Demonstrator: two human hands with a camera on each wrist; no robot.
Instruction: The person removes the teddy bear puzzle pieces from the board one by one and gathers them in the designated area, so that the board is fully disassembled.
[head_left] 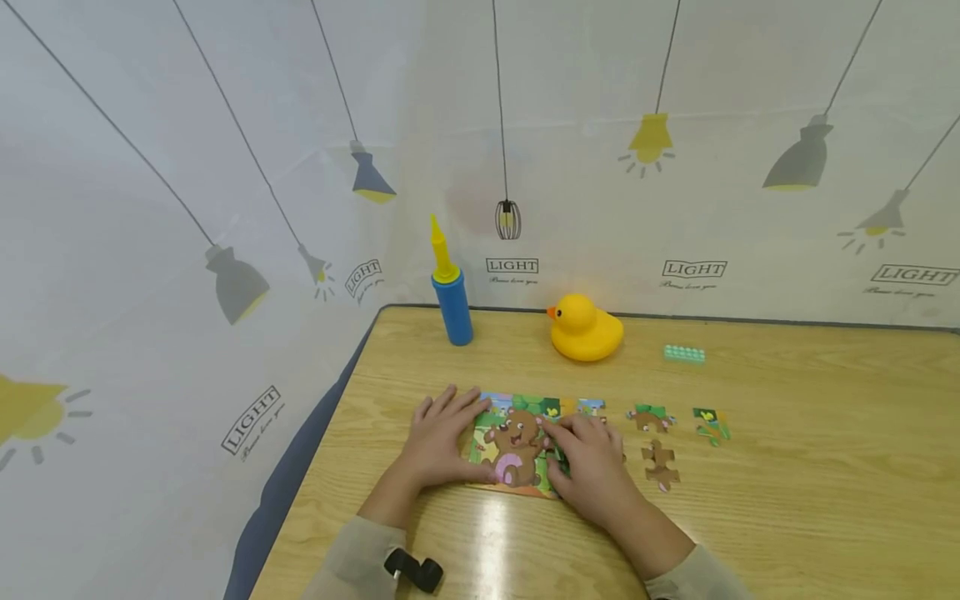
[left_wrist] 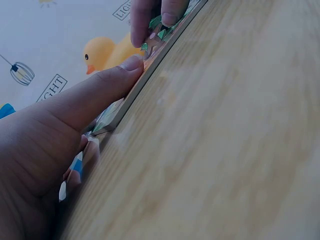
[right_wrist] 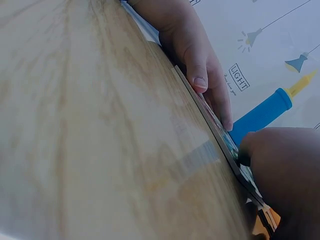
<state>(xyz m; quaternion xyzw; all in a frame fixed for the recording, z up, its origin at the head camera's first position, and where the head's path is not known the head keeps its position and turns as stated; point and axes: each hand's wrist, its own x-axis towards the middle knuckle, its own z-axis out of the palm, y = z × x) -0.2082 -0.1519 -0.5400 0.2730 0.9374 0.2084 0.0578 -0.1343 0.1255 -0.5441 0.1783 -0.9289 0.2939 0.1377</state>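
A jigsaw puzzle [head_left: 516,446] with a brown bear picture lies flat on the wooden table, partly filled at its right side. My left hand [head_left: 438,442] rests over its left edge, fingers spread and straight, the thumb along the lower border. Over the right part of the picture, my right hand [head_left: 596,471] bends its thumb and forefinger around a small green and brown puzzle piece [left_wrist: 153,44], which looks tilted in the left wrist view. Beyond the right hand lie loose pieces, among them a green-topped one [head_left: 651,418], a brown one [head_left: 660,465] and a green-yellow one [head_left: 711,425].
Behind the puzzle sits a yellow rubber duck [head_left: 587,329]. A blue hand pump [head_left: 454,310] with a yellow nozzle stands upright to its left. Farther right is a mint-green studded block [head_left: 684,354]. A lamp-printed sheet [head_left: 600,208] hangs along the table's back edge.
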